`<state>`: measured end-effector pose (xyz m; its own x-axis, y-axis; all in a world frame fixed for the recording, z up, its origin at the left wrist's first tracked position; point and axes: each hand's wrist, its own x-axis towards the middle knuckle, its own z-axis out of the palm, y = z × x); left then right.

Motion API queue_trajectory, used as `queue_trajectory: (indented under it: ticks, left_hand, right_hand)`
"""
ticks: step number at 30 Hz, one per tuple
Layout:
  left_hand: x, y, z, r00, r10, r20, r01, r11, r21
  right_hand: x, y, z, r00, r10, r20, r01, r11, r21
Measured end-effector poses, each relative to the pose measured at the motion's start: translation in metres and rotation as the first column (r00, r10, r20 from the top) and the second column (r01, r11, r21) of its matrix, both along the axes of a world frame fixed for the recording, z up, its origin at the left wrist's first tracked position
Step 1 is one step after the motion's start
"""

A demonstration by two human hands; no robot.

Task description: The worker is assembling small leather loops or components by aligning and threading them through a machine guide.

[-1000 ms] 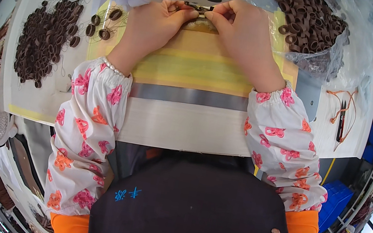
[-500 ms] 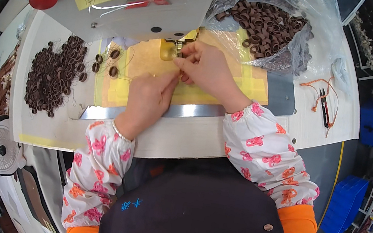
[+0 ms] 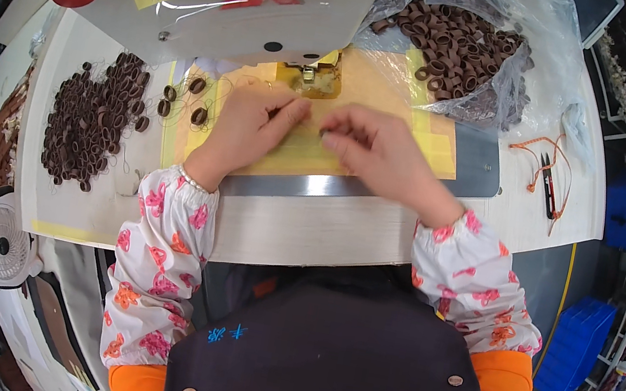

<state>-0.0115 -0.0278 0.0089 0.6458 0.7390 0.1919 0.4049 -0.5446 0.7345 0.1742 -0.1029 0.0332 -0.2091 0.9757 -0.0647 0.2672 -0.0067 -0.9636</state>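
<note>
My right hand (image 3: 387, 157) is closed in a pinch above the yellow-taped work plate (image 3: 286, 159). A small dark brown loop (image 3: 324, 133) shows partly at its fingertips. Left of it, my left hand (image 3: 250, 124) hovers over the same plate with thumb and fingers pressed together; what they hold, if anything, is hidden. Just beyond both hands is the metal presser foot (image 3: 309, 75) of a sewing machine (image 3: 218, 20). Several brown loops with loose threads, one of them a near loop (image 3: 199, 117), lie left of my left hand.
A large pile of brown loops (image 3: 90, 127) covers the table's left part. More loops (image 3: 459, 54) fill a clear plastic bag (image 3: 506, 96) at the back right. Thread snips (image 3: 548, 187) with an orange cord (image 3: 536, 143) lie at right. A white fan (image 3: 2, 241) stands at lower left.
My hands have come apart and away from the presser foot. The right hand has moved right and nearer to me, the left one slightly left and farther up the plate.
</note>
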Motion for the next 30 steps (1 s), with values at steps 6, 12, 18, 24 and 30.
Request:
queue_trajectory:
  ticks: [6,12,18,24,30]
  left_hand:
    - [0.006,0.000,0.003,0.969,0.191,0.156,-0.143,0.951,-0.274]
    - [0.003,0.007,0.007,0.975,0.219,0.041,-0.209,0.962,-0.175]
    - [0.008,0.008,-0.002,0.957,0.288,0.037,-0.287,0.958,-0.028]
    - [0.014,0.018,-0.005,0.915,0.397,-0.078,-0.401,0.915,-0.050]
    - [0.015,0.018,-0.014,0.891,0.453,-0.025,-0.450,0.876,-0.174]
  right_hand:
    - [0.005,0.054,-0.007,0.990,0.018,-0.139,-0.042,0.984,-0.174]
    - [-0.003,0.061,-0.009,0.991,0.018,-0.132,-0.046,0.976,-0.214]
    - [-0.009,0.055,-0.025,0.960,-0.211,0.184,0.108,0.887,0.449]
    - [-0.011,0.061,-0.031,0.906,-0.329,0.268,0.111,0.793,0.599]
    - [-0.011,0.061,-0.030,0.892,-0.344,0.293,0.127,0.813,0.568]
